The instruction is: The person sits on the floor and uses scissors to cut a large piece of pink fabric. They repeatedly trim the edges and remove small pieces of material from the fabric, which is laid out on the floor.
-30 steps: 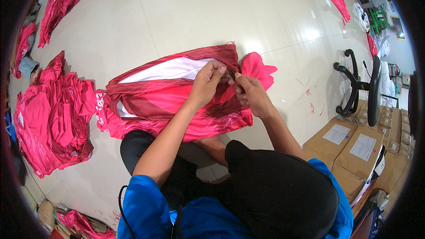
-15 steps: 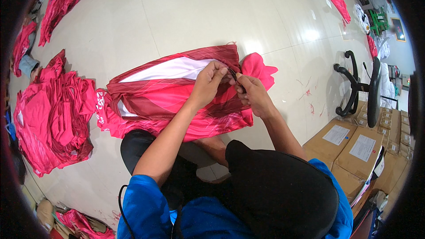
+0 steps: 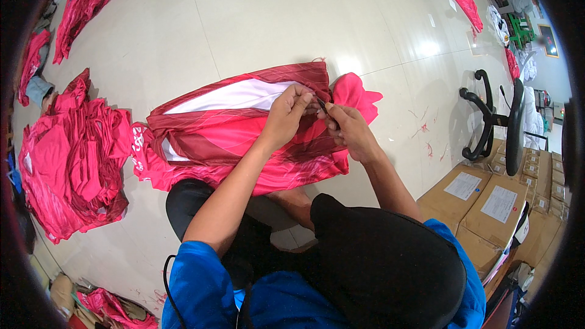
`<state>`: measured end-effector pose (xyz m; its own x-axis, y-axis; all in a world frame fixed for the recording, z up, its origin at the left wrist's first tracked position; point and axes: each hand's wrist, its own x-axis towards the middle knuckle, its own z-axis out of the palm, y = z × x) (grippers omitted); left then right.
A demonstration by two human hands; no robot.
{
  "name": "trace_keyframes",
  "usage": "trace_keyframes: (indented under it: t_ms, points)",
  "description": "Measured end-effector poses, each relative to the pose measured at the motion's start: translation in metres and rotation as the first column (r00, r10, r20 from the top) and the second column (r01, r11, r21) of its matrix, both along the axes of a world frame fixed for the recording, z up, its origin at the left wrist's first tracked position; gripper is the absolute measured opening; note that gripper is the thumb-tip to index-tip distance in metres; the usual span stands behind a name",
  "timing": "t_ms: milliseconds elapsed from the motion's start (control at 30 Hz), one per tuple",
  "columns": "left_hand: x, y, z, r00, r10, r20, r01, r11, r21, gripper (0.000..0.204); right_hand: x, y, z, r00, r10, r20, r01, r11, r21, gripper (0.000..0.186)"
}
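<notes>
A red and maroon garment (image 3: 244,134) with a white inside lies spread over the floor in front of my legs. My left hand (image 3: 291,113) is closed in a pinch on the garment's edge, near its upper right corner. Close beside it, my right hand (image 3: 348,129) grips small dark thread snips (image 3: 323,107), whose tip points at the left fingertips. The fingers partly cover the snips, and any thread between the hands is too fine to make out. A bright pink part of the cloth (image 3: 355,97) sticks out past the right hand.
A heap of red garments (image 3: 73,158) lies at the left, with another red pile (image 3: 91,6) at the far left. Loose red threads (image 3: 426,140) are scattered on the floor. At the right stand a black wheeled chair base (image 3: 484,116) and cardboard boxes (image 3: 481,207).
My right hand has shifted very slightly, and the snips in it sit at a slightly different angle. The left hand and the garment stay in place.
</notes>
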<state>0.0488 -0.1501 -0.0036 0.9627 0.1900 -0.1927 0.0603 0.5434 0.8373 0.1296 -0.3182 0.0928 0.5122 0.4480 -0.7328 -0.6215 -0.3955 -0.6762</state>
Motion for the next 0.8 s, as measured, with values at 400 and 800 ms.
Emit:
trace_keyframes:
  t_ms: [400,800]
  points:
    - [0.0,0.006,0.015,0.99,0.144,0.001,-0.134,0.918,0.374,0.02,-0.002,0.005,-0.047,0.588,0.076,0.805,-0.024,0.997,-0.077,0.026]
    - [-0.01,0.021,0.03,0.995,0.076,-0.059,-0.042,0.895,0.444,0.014,-0.011,0.014,-0.059,0.189,0.106,0.976,0.011,0.994,-0.11,0.025]
